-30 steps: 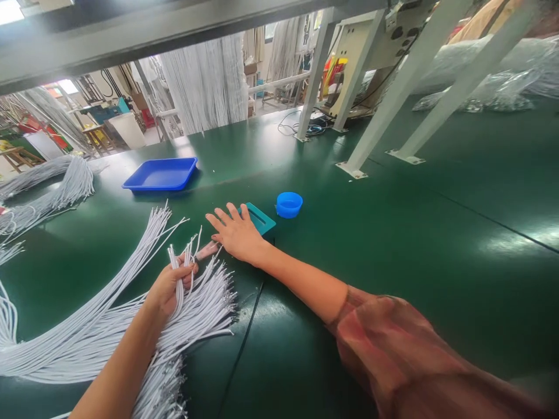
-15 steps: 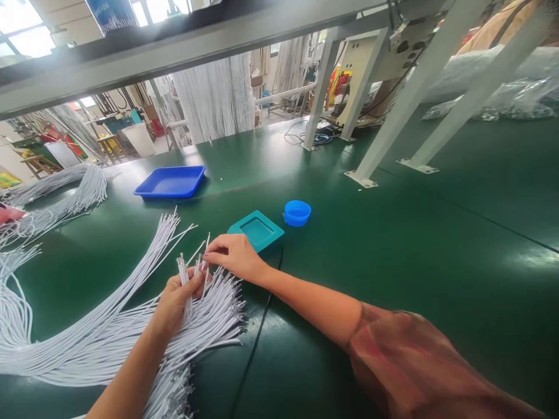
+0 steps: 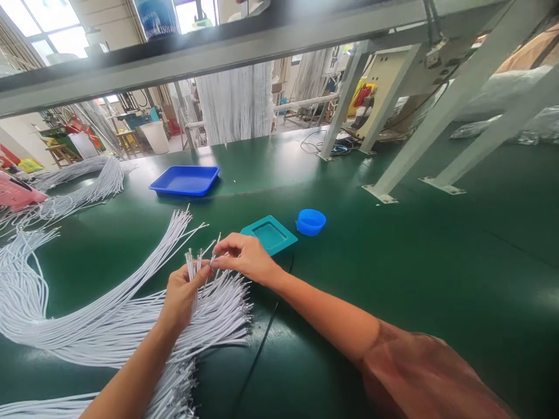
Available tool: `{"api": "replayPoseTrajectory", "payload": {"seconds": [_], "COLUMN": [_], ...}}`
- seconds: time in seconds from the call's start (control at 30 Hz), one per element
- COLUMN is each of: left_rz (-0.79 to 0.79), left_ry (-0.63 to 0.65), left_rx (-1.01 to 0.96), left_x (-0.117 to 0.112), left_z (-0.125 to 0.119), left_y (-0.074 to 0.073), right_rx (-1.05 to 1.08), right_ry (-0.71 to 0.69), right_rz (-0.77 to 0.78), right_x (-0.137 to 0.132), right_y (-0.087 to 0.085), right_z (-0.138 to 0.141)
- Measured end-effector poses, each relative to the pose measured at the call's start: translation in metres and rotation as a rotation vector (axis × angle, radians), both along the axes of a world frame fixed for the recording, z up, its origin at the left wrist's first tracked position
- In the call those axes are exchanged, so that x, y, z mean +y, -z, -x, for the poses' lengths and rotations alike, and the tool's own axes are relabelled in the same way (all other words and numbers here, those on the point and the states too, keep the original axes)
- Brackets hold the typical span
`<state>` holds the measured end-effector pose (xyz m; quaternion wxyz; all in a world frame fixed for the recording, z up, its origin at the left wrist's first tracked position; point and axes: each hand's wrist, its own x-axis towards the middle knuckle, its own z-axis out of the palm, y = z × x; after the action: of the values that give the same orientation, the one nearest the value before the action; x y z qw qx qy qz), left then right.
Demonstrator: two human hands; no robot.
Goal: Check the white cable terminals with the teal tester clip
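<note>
My left hand (image 3: 184, 291) is closed round several white cords (image 3: 191, 265), their tips standing up above the thumb. Close beside it, my right hand (image 3: 244, 254) pinches the end of one white cord at the left hand's fingertips. Beneath both hands a thick bundle of white cords (image 3: 218, 326) lies fanned out, with its cut ends toward the right. A narrower bunch (image 3: 144, 276) of the same cords curves up to the left of my hands. Just behind my right hand is a teal square tray (image 3: 286, 240), partly covered by the hand.
A small blue round dish (image 3: 311, 223) stands right of the teal tray. Farther back sits a blue rectangular tray (image 3: 186, 181). More white cords (image 3: 109, 177) lie at the far left. Grey metal legs (image 3: 404, 139) stand on the green table (image 3: 371, 273), below a long beam (image 3: 174, 64).
The whole view has shifted, so things appear farther right and slightly lower. My right hand's fingers have moved slightly at the cord tips; my left hand keeps its hold.
</note>
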<state>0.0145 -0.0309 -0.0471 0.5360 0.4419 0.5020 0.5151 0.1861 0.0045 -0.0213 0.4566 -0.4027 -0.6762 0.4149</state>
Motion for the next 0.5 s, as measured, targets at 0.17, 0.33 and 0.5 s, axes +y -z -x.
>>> {"api": "replayPoseTrajectory", "payload": {"seconds": [0.17,0.33,0.5], "left_rz": [0.03,0.107,0.161], "left_ry": [-0.002,0.023,0.114], "left_rx": [-0.004,-0.095,-0.163], "left_x": [-0.002,-0.004,-0.003], "left_z": [-0.002,0.0,0.002], "left_y": [-0.004,-0.009,-0.011], "right_rx": [0.079,0.372,0.553], "right_ry": [0.014,-0.167,-0.295], "right_rz": [0.055,0.283,0.614], "right_x": [-0.007,-0.007,-0.004], "right_y": [0.003,0.005,0.012], "right_z": [0.008,0.011,0.012]}}
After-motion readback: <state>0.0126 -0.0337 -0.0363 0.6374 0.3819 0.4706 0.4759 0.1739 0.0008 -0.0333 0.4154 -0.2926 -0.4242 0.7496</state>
